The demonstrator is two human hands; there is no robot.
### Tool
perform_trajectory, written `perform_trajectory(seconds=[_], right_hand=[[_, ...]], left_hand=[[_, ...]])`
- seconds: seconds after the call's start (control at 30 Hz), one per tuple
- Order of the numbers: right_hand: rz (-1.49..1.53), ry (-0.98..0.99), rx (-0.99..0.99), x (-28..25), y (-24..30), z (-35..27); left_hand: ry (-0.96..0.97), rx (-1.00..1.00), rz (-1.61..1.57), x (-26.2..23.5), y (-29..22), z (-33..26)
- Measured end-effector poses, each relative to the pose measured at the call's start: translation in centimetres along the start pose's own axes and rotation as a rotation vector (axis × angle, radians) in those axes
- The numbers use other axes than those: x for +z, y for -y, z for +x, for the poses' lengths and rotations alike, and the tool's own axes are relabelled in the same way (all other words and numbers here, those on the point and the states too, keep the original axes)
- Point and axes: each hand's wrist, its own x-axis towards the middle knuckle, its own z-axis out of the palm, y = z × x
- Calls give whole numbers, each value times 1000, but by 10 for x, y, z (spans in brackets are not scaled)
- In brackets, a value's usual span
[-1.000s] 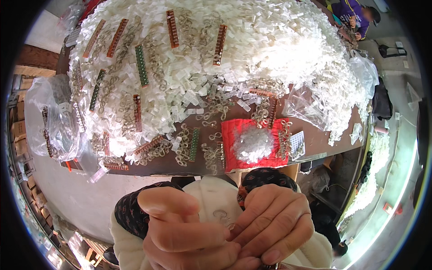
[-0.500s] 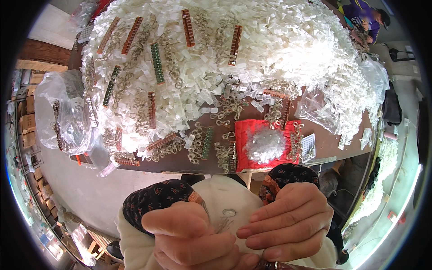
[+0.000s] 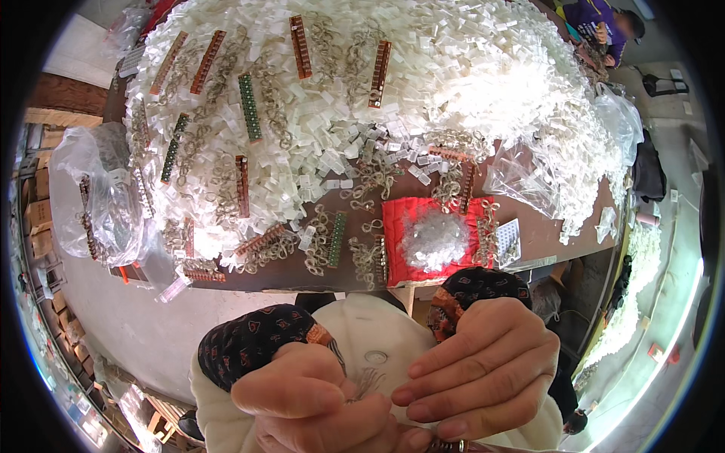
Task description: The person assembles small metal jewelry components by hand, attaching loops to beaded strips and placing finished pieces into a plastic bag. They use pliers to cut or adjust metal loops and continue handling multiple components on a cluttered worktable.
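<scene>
My left hand (image 3: 317,396) is closed, thumb folded over the curled fingers, close in front of my chest. Several thin dark strands (image 3: 368,383) show beside its fingertips; whether it grips them is unclear. My right hand (image 3: 483,362) faces it, fingers bent and pressed together, the tips near the left fingers. Below those tips, a dark brown strip with shiny bits (image 3: 447,445) is cut off by the lower edge. What each hand pinches is mostly hidden. On the table ahead lies a red padded cloth (image 3: 394,257) bearing a heap of small clear pieces (image 3: 436,240).
A big pile of small clear plastic pieces (image 3: 317,98) covers most of the brown table (image 3: 574,230). Brown and green strips (image 3: 337,239) with metal ring chains lie on and before it. Plastic bags (image 3: 94,196) sit at the left. Another person (image 3: 596,26) is at the far right.
The table and its contents have shifted slightly left in view. Both hands keep nearly the same pose, with the left fingers moved a little.
</scene>
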Motion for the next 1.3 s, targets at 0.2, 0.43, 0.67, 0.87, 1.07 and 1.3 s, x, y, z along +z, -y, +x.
perform_trajectory(seconds=[0.2,0.43,0.67,0.87,1.07,1.3], right_hand=[[-58,36,-9,-1,7,4],[-7,-37,-36,6,7,2],[21,-157,-39,15,8,1],[115,-103,-62,15,6,1],[11,-143,-69,21,8,3],[110,-229,-35,32,9,-2]], left_hand=[[41,-178,132,-3,-19,11],[104,-65,44,-13,-13,7],[-18,-47,26,1,-13,7],[-445,-186,405,43,-34,2],[-454,-241,351,37,-45,-16],[-430,-293,316,27,-51,-23]])
